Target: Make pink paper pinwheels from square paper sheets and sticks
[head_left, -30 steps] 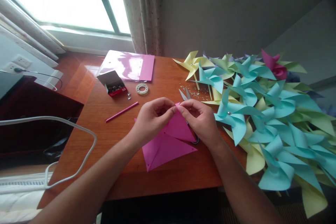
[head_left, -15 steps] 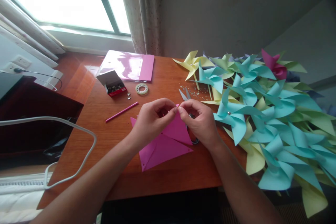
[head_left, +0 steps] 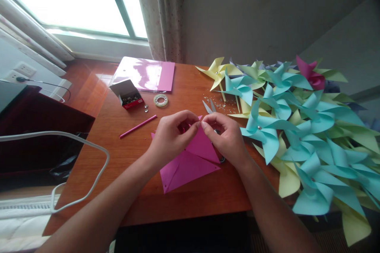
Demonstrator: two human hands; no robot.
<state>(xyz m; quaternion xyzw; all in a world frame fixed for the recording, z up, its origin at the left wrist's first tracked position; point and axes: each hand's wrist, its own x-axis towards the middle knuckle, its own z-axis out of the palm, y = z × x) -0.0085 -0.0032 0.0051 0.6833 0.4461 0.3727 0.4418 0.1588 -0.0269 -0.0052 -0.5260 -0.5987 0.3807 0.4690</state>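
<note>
A square of pink paper (head_left: 190, 168), slit into triangular flaps with small punched holes at some corners, lies flat on the wooden table. Over its far part, my left hand (head_left: 174, 134) and my right hand (head_left: 225, 135) meet fingertip to fingertip. Thumb and forefinger of each are pinched together at the paper's far corner. Whether some small piece is also between the fingers is hidden. Scissors (head_left: 212, 105) lie partly under my right hand, blades spread and pointing away. To the left of my left hand rests a pink stick (head_left: 138, 127).
An open red box (head_left: 134, 104) of small metal pieces stands left, with silver round bits (head_left: 146, 109) and a tape roll (head_left: 156, 103) beside it. Pink sheets in a clear sleeve (head_left: 168, 77) lie behind. Many paper pinwheels (head_left: 264, 126) crowd the right side. A white cable (head_left: 108, 156) loops at left.
The pink paper has shifted and turned slightly to the right under my hands. Both hands keep nearly the same pinch and place.
</note>
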